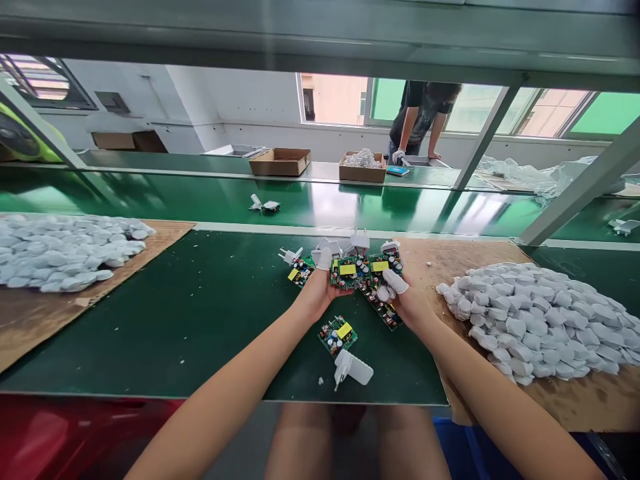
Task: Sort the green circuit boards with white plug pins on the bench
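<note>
Plug (pixel 353 368): white, on the green mat (pixel 200 313), at 6 o'clock from the hands, well apart from them.
Loose board (pixel 338 335): just beside the plug, at its 11 o'clock; whether they touch is unclear.
Left hand (pixel 320 290): closed on the left end of the boards; fingers mostly hidden under them, thumb in a white cot.
Right hand (pixel 405 300): closed on the right end; palm hidden, white cots on the fingertips.
Boards (pixel 363 270): a fanned bunch held between both hands; their number is hard to make out.
Right pile (pixel 540 320): white shells at 3 o'clock, cut off at the edge.
Left pile (pixel 65 250): at 9 o'clock, also cut off.
Belt (pixel 350 203): two small pieces on it, too small to identify.
Boxes (pixel 320 163): at 12 o'clock.
Person (pixel 420 117): head hidden by the rail.
</note>
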{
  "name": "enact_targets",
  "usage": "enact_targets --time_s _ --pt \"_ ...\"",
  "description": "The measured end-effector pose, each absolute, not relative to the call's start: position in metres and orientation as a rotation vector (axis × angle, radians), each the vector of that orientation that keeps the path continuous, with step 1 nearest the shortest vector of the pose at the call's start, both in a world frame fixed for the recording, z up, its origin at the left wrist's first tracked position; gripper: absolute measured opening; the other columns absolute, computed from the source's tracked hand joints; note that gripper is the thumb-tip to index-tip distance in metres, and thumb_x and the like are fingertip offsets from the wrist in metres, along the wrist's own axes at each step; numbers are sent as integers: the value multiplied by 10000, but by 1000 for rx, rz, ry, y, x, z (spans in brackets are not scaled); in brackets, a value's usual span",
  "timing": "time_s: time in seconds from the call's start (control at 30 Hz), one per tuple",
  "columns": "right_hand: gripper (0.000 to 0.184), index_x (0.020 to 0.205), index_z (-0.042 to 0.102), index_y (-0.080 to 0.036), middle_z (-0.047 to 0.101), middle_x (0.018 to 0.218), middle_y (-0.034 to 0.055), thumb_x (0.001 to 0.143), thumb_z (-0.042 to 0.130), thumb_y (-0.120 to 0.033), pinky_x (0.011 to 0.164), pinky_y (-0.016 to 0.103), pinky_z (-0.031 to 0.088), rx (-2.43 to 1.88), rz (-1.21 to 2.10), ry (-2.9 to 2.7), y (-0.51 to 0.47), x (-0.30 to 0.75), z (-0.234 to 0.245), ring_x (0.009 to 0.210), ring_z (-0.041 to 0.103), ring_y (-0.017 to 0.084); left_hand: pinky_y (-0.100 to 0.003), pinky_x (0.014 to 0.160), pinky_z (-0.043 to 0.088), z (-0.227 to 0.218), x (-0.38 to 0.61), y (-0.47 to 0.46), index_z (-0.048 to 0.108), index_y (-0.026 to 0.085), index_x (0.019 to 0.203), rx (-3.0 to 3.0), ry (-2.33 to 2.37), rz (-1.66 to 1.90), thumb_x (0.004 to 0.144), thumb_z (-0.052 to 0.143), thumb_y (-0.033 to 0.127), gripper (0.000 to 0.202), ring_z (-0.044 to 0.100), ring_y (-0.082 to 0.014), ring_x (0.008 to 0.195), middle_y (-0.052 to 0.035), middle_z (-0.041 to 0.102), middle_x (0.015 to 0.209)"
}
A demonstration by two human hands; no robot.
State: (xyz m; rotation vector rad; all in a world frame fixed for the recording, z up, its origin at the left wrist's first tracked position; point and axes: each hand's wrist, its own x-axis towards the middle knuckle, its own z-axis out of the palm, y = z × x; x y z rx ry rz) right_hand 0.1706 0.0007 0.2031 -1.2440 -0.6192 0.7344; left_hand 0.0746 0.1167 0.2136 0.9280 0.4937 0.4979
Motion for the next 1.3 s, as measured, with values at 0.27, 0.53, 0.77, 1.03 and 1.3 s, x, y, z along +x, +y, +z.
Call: enact_targets --time_s 0.27,0.53,0.77,1.03,1.3 --pt "482 543 415 -162 430 425 -38 556 583 -613 397 204 225 -1492 658 -664 2 172 203 390 329 55 -268 628 493 210 75 110 570 122 824 1092 506 576 482 732 404 472 583 -193 778 -30 622 793" --pt "485 593 412 -169 354 409 -79 463 674 -556 366 194 171 -1190 851 -541 3 172 205 348 276 36 -241 667 472 204 72 115 565 133 765 1097 412 579 481 736 411 432 574 -167 790 -28 618 777" --pt "472 590 409 -175 355 382 -82 522 630 -587 373 197 210 -1071 967 -560 2 166 209 332 260 38 -259 603 506 207 75 110 568 151 723 915 456 502 533 695 335 294 599 -185 752 -15 617 678" --pt "488 557 406 -176 436 454 -30 628 482 -653 435 221 271 -1632 511 -813 -6 183 215 428 382 88 -221 505 475 224 71 141 543 153 815 870 659 792 651 603 295 225 591 -152 661 -15 607 738" --pt "431 1157 448 -101 597 879 110 817 454 -365 673 276 375 -2279 169 -1551 1 178 216 816 541 216 -419 830 395 211 67 157 510 134 963 2049 995 868 637 618 335 398 526 -293 944 -130 581 946"
